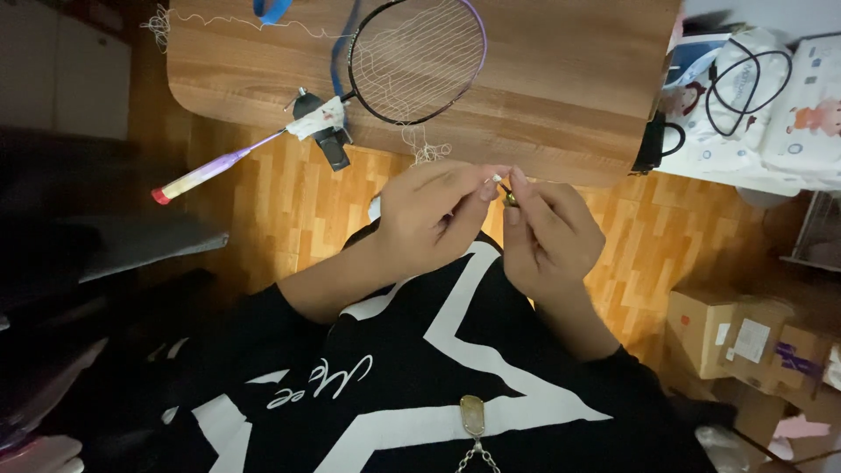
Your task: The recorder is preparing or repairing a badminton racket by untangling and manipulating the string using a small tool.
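Black shirt (420,385) nearest; above it, left hand (434,215) and right hand (547,232) meet, fingers pinched narrow on a tiny dark metal piece (509,199), probably light, hard, slippery; grip its sides. Racket (412,61) lies on the surface (569,79).

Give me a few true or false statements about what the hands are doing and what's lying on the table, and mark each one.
1. Both hands meet in front of the body, fingertips pinching a small dark item between them. True.
2. The badminton racket is held in the right hand. False: it lies on the wooden table, untouched.
3. The racket's handle sticks out past the table edge. True.
4. The left hand rests flat on the table. False: it is raised above the lap, touching the right hand's fingertips.
5. Cardboard boxes stand on the floor to the person's right. True.
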